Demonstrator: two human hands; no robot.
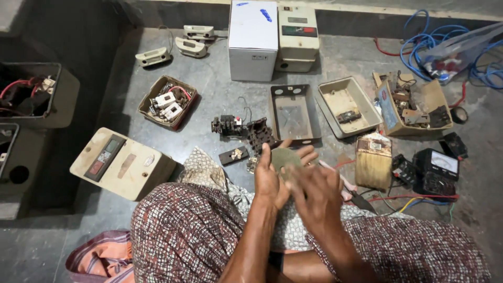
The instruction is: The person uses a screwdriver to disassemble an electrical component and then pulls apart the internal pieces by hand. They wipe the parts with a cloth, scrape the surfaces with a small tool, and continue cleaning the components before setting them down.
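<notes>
The person sits on the grey floor (220,89) with the legs covered by a patterned cloth (183,230). The left hand (270,178) is held upright with the fingers stretched, and it supports a round, dull greenish disc (285,157) from behind and below. The right hand (314,196) lies over the lower part of the disc with the fingers spread and a little blurred; I cannot tell if it pinches the disc or only presses on it. The disc is above the lap, in front of the knees.

Just beyond the hands, on the floor, lie a small black part with a brass piece (233,155), a black relay block (228,126) and a dark metal tray (292,111). To the right of the tray stands a beige open box (348,105), then a cardboard box of parts (411,105). A meter with a dial (437,170) and red pliers (353,194) are near the right hand. A beige switch box (123,162) lies to the left. Further back stand a white box (253,39) and blue cable (445,42).
</notes>
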